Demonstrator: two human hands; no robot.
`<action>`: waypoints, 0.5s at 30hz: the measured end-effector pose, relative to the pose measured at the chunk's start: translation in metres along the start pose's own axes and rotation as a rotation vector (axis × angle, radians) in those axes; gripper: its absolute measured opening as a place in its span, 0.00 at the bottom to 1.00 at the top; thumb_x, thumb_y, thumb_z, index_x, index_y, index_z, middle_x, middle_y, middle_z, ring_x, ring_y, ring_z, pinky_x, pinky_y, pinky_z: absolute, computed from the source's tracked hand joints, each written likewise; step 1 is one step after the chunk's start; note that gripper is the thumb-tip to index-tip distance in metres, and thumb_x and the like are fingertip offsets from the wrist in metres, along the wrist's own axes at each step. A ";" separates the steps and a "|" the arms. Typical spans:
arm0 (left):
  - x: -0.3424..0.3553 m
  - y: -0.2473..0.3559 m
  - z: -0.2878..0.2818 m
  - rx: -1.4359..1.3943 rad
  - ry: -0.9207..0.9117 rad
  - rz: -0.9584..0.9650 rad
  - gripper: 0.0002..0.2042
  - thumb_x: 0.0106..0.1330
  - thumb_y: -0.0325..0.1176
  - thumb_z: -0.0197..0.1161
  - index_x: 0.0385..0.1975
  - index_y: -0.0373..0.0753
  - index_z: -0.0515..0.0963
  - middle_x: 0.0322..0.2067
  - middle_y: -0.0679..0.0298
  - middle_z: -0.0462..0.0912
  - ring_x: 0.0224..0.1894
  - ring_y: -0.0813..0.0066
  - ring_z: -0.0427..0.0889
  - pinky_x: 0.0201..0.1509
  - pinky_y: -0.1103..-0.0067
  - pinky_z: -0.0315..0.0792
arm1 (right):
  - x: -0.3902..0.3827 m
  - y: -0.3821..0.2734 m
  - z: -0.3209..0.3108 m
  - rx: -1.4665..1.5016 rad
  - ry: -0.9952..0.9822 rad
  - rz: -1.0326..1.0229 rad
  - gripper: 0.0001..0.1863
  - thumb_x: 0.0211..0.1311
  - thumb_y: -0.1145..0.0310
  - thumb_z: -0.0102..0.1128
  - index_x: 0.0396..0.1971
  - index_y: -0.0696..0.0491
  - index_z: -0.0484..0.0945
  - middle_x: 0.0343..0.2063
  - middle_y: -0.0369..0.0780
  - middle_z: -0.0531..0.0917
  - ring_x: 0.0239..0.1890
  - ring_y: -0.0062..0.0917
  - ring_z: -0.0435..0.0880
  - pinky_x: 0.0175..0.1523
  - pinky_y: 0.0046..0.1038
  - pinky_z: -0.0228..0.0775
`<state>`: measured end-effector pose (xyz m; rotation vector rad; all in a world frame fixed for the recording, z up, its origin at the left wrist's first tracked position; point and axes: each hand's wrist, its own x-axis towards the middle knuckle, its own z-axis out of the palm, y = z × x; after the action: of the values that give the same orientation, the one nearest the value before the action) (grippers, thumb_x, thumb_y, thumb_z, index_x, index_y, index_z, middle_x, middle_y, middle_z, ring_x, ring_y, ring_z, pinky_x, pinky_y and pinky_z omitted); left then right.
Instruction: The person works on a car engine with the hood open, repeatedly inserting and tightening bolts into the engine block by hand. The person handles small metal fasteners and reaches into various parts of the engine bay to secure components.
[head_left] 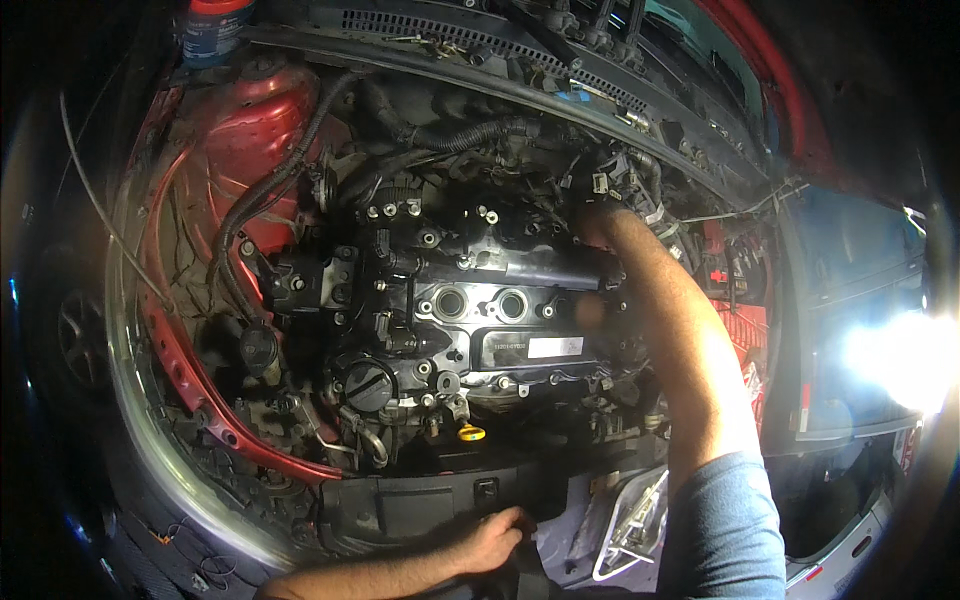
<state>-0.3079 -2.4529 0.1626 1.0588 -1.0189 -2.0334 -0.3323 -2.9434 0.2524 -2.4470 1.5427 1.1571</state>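
Note:
A black engine valve cover [490,270] lies in the middle of the open bay, with round plug wells and a dark oil cap [370,385]. My right arm crosses its right side. My right hand [603,225] is down among wires and connectors at the engine's back right corner; shadow and the wrist hide its fingers and anything in them. At the front edge of the bay my left hand [488,543] has bent, closed fingers beside a dark strip. What they grip, if anything, is hidden. A yellow dipstick handle [470,432] stands out at the engine's front.
A white-rimmed tray [605,560] holding metal tools lies at the front, by my right sleeve. A bright work lamp [900,362] glares at the right. A blue tub [212,35] with a red lid stands at the back left. Small loose parts lie along the cowl [440,60].

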 end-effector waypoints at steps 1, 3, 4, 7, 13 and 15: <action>0.001 -0.002 0.000 -0.031 -0.010 0.001 0.14 0.62 0.23 0.47 0.46 0.29 0.73 0.43 0.54 0.79 0.49 0.65 0.77 0.57 0.72 0.70 | -0.001 -0.001 -0.001 -0.041 0.001 -0.019 0.18 0.65 0.67 0.50 0.50 0.56 0.80 0.52 0.48 0.80 0.55 0.38 0.80 0.56 0.38 0.75; 0.002 -0.004 0.001 -0.012 -0.013 0.005 0.14 0.62 0.22 0.47 0.46 0.29 0.73 0.44 0.54 0.79 0.50 0.65 0.77 0.57 0.72 0.70 | -0.001 -0.001 -0.002 -0.008 0.032 -0.008 0.17 0.64 0.67 0.50 0.50 0.56 0.80 0.52 0.48 0.80 0.55 0.38 0.80 0.56 0.37 0.75; 0.002 -0.004 0.001 -0.027 -0.021 0.003 0.14 0.62 0.22 0.47 0.46 0.29 0.73 0.44 0.54 0.79 0.50 0.64 0.77 0.58 0.72 0.69 | -0.001 -0.002 -0.002 0.043 0.042 0.015 0.17 0.64 0.67 0.50 0.49 0.56 0.81 0.52 0.48 0.80 0.55 0.38 0.80 0.55 0.37 0.75; 0.000 -0.005 0.003 0.002 0.029 0.006 0.14 0.62 0.23 0.48 0.46 0.29 0.73 0.44 0.54 0.78 0.50 0.64 0.77 0.58 0.72 0.69 | 0.000 -0.005 -0.002 0.194 -0.018 0.071 0.17 0.63 0.67 0.52 0.49 0.55 0.81 0.53 0.47 0.80 0.55 0.38 0.80 0.56 0.37 0.75; -0.005 0.000 0.003 0.016 0.042 -0.037 0.14 0.63 0.25 0.49 0.46 0.28 0.73 0.44 0.54 0.79 0.50 0.66 0.77 0.57 0.72 0.70 | -0.009 -0.012 0.005 0.028 0.033 0.063 0.19 0.64 0.64 0.53 0.52 0.52 0.80 0.54 0.45 0.80 0.56 0.38 0.79 0.57 0.38 0.74; -0.004 0.001 0.003 -0.009 0.100 -0.082 0.14 0.63 0.27 0.51 0.47 0.30 0.73 0.43 0.53 0.81 0.49 0.62 0.80 0.55 0.71 0.72 | -0.014 -0.006 0.005 -0.007 0.045 -0.083 0.19 0.63 0.65 0.53 0.52 0.52 0.80 0.54 0.45 0.80 0.56 0.38 0.79 0.57 0.38 0.74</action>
<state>-0.3082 -2.4491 0.1664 1.2021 -0.9283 -2.0258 -0.3333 -2.9280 0.2549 -2.5321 1.4349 1.1039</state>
